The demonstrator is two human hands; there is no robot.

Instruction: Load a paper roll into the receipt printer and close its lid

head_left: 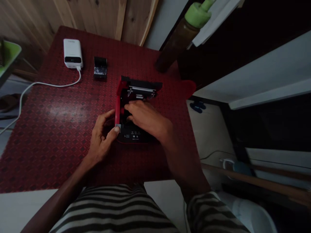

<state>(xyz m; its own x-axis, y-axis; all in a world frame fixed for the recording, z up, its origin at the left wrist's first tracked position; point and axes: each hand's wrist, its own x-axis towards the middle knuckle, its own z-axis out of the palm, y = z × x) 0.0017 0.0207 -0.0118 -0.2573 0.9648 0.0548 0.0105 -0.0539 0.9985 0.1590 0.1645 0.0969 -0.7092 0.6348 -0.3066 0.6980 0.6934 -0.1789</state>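
A small red and black printer stands on the table with its lid raised and a metal bar across the inside of the lid. My left hand grips its left edge, the thumb on the front corner and the fingers along the red side. Over the open bay lies my right hand, its fingers bent down inside. What those fingers hold, if anything, is hidden under the hand. Farther back on the table is a short black piece with a shiny, streaked front.
A white power bank with a white cable sits at the back left. A tall dark bottle with a green cap stands at the back right, near a red rounded object. The patterned red table ends close to my body.
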